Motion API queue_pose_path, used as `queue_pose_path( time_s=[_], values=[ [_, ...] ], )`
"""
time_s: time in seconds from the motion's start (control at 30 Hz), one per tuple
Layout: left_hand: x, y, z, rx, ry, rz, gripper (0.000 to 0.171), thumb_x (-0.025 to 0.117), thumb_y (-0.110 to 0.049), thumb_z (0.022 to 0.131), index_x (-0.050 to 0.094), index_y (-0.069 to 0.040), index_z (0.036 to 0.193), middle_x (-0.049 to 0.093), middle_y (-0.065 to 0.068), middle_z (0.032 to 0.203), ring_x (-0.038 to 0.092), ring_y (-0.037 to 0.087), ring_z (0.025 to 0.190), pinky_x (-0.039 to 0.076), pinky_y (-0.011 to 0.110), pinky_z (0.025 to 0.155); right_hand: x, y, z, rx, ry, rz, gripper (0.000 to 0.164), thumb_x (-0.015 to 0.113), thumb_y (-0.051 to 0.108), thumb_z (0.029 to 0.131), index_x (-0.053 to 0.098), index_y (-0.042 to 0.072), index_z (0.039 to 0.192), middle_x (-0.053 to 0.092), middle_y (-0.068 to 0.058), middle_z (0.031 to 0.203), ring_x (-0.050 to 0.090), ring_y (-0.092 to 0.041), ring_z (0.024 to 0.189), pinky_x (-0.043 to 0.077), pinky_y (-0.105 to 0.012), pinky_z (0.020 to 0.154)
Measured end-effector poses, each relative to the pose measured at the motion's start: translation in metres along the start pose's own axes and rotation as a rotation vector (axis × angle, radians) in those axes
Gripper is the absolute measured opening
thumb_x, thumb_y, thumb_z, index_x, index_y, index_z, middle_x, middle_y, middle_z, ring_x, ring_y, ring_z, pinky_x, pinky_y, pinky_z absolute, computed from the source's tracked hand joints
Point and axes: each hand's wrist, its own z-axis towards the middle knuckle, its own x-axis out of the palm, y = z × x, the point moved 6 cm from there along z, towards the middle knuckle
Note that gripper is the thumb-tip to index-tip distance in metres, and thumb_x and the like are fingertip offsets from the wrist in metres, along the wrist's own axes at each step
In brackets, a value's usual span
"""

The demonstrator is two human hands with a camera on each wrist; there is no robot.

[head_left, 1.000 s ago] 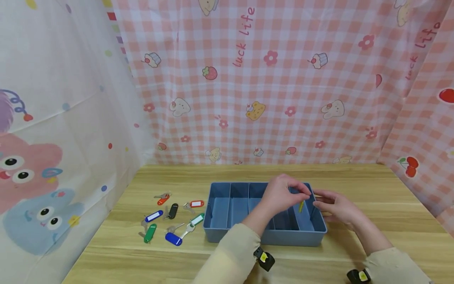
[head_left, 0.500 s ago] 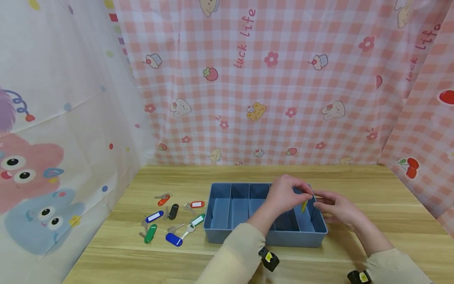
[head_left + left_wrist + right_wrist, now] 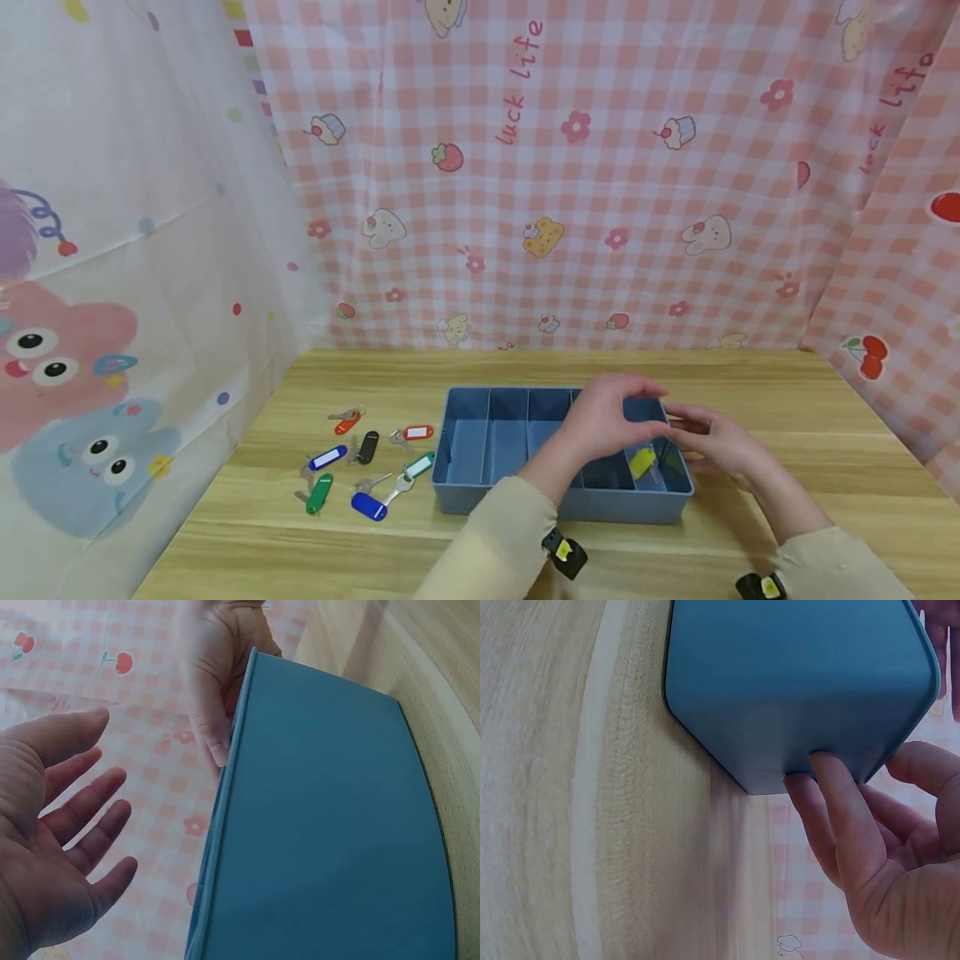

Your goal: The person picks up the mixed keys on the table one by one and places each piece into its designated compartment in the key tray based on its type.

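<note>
A blue-grey divided box (image 3: 622,505) sits on the table. In its rightmost compartment lies a yellow key tag (image 3: 642,462), with a small clear or metal part beside it that is hard to make out. Over that compartment is my left hand (image 3: 607,421), thumb and fingers spread apart and holding nothing; the left wrist view also shows the fingers (image 3: 97,832) loose beside the box. My right hand (image 3: 723,446) grips the box's right end. In the right wrist view its fingertips (image 3: 829,769) press the outer wall, while the thumb is at the rim.
Left of the box, several tagged keys lie loose: an orange tag (image 3: 347,423), a red one (image 3: 418,432), a black one (image 3: 367,447), two blue ones (image 3: 369,506) and two green ones (image 3: 318,494). Patterned cloth (image 3: 480,208) hangs behind the table.
My left thumb and fingers have parted and let go of the yellow key tag. It has dropped into the rightmost compartment. My right hand has stayed at the box's end.
</note>
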Motion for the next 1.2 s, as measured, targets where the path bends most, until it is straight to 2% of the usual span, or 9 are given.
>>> queue_pose_path(
  time_s=[0.17, 0.4, 0.63, 0.83, 1.2],
  values=[
    [-0.003, -0.005, -0.004, 0.061, 0.017, 0.089, 0.044, 0.074, -0.036, 0.090, 0.066, -0.017, 0.129, 0.064, -0.007, 0.128, 0.053, 0.004, 0.120, 0.038, 0.019, 0.102, 0.000, 0.000, 0.000, 0.000, -0.005, -0.001, 0.063, 0.056, 0.014, 0.102, 0.023, -0.017, 0.147, 0.040, -0.041, 0.139, 0.057, -0.033, 0.115, 0.055, -0.048, 0.083],
    [-0.008, -0.012, -0.014, 0.094, 0.016, 0.171, 0.046, 0.073, -0.038, 0.090, 0.064, -0.020, 0.131, 0.062, -0.008, 0.132, 0.049, 0.007, 0.127, 0.033, 0.027, 0.109, 0.000, -0.001, 0.001, 0.011, -0.021, 0.002, 0.062, 0.055, 0.013, 0.102, 0.023, -0.017, 0.147, 0.039, -0.042, 0.138, 0.059, -0.027, 0.111, 0.056, -0.047, 0.083],
    [-0.014, -0.015, -0.025, 0.093, 0.014, 0.222, 0.047, 0.074, -0.041, 0.089, 0.064, -0.022, 0.132, 0.062, -0.008, 0.131, 0.048, 0.011, 0.129, 0.035, 0.036, 0.109, 0.000, -0.002, 0.001, 0.019, -0.023, 0.017, 0.063, 0.057, 0.014, 0.102, 0.024, -0.015, 0.148, 0.042, -0.040, 0.137, 0.060, -0.023, 0.107, 0.055, -0.048, 0.083],
    [-0.019, -0.014, -0.034, 0.081, 0.020, 0.240, 0.048, 0.072, -0.044, 0.090, 0.063, -0.024, 0.133, 0.060, -0.010, 0.134, 0.046, 0.011, 0.131, 0.036, 0.041, 0.108, 0.000, -0.001, 0.001, 0.032, -0.019, 0.009, 0.065, 0.059, 0.018, 0.101, 0.027, -0.014, 0.148, 0.044, -0.038, 0.136, 0.058, -0.028, 0.111, 0.055, -0.049, 0.084],
    [-0.035, -0.012, -0.048, 0.073, 0.011, 0.256, 0.048, 0.072, -0.044, 0.089, 0.063, -0.025, 0.133, 0.057, -0.008, 0.137, 0.045, 0.012, 0.132, 0.033, 0.045, 0.109, 0.001, -0.002, 0.000, 0.019, -0.023, 0.020, 0.065, 0.059, 0.016, 0.101, 0.027, -0.014, 0.148, 0.045, -0.038, 0.136, 0.060, -0.024, 0.108, 0.055, -0.048, 0.083]
  ],
)
